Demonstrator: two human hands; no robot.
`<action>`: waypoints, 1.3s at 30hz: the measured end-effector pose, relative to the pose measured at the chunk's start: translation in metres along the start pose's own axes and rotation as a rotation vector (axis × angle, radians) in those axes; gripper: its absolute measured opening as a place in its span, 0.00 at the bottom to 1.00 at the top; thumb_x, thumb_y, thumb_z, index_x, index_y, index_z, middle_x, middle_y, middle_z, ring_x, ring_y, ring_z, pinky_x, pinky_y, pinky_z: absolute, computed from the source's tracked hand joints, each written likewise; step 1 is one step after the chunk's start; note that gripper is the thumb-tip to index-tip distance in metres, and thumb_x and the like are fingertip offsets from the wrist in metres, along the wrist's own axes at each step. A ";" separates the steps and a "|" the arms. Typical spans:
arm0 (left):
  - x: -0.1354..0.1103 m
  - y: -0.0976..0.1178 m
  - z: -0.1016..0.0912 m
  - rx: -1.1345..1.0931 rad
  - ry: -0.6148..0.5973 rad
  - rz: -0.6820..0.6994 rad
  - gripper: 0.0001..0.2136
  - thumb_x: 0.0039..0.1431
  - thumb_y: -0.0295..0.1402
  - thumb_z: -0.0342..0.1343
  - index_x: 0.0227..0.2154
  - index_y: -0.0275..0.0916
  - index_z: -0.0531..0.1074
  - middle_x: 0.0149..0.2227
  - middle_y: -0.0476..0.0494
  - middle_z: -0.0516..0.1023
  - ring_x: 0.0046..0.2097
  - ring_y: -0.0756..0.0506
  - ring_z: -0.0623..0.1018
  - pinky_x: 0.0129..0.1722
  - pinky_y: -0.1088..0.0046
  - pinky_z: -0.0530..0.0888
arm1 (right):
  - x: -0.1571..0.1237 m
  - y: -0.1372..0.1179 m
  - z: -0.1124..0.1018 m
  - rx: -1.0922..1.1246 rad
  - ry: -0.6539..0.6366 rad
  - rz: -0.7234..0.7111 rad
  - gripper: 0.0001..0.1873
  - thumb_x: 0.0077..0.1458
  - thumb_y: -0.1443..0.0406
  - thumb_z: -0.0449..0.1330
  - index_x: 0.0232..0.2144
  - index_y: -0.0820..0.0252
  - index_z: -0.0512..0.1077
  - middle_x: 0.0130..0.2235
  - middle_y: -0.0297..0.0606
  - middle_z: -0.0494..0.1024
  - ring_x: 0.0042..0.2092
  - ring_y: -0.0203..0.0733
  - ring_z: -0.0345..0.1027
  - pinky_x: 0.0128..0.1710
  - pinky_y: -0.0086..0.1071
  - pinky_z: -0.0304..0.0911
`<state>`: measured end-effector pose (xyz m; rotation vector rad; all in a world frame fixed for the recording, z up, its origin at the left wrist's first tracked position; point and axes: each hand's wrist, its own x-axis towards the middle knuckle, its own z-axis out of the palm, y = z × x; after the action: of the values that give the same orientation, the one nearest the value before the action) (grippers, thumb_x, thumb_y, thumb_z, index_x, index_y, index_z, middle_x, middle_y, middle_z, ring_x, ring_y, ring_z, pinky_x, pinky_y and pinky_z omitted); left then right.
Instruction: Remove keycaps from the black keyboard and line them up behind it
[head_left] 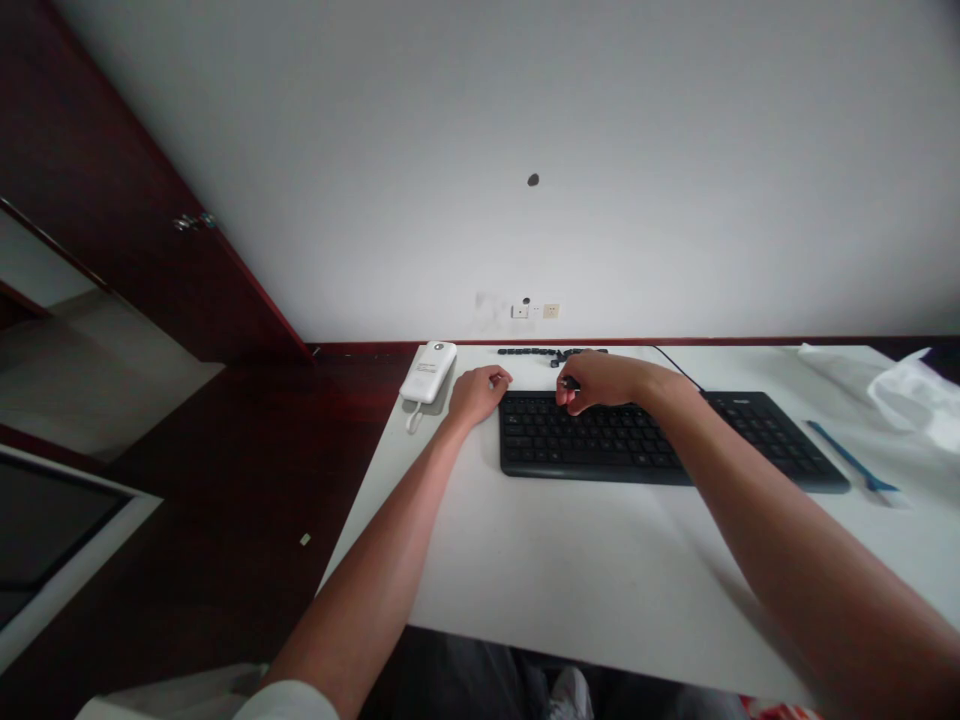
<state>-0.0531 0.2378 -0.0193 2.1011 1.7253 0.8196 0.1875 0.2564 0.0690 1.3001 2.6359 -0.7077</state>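
A black keyboard lies on the white table. My right hand is over its upper middle, with thumb and fingers pinched on a small black keycap, partly hidden by the fingers. Beside the keyboard's upper left corner rests my left hand, its fingers loosely bent, thumb apart from them, and nothing visible in it. Behind the keyboard, loose black keycaps form a row along the table's back edge. A few more keycaps lie close to my right hand, which hides part of that area.
A white power bank with a short cable loop stands left of my left hand. To the keyboard's right lie a blue-handled brush and crumpled white plastic. The keyboard cable runs toward the wall, which has sockets.
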 end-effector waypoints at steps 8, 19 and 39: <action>0.000 -0.001 0.000 0.009 -0.010 0.003 0.10 0.64 0.32 0.55 0.40 0.44 0.83 0.39 0.46 0.85 0.40 0.44 0.80 0.42 0.72 0.71 | 0.006 -0.001 0.007 -0.042 0.011 0.000 0.08 0.43 0.72 0.68 0.30 0.58 0.81 0.31 0.36 0.83 0.37 0.48 0.77 0.40 0.37 0.66; 0.001 -0.001 0.001 0.010 -0.010 0.007 0.10 0.64 0.32 0.55 0.39 0.45 0.82 0.38 0.48 0.84 0.39 0.44 0.80 0.42 0.71 0.71 | 0.008 0.001 0.010 -0.062 0.024 -0.003 0.09 0.43 0.73 0.69 0.29 0.56 0.81 0.31 0.37 0.83 0.37 0.49 0.77 0.41 0.38 0.66; 0.000 0.000 0.000 0.000 -0.011 0.002 0.10 0.64 0.31 0.55 0.39 0.45 0.82 0.39 0.48 0.85 0.40 0.44 0.80 0.41 0.72 0.71 | 0.003 -0.015 0.023 1.177 0.405 -0.265 0.34 0.57 0.44 0.63 0.19 0.54 0.48 0.19 0.23 0.45 0.20 0.29 0.36 0.19 0.30 0.34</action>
<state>-0.0526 0.2380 -0.0190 2.1044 1.7179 0.8066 0.1715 0.2405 0.0530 1.3357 2.7014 -2.5153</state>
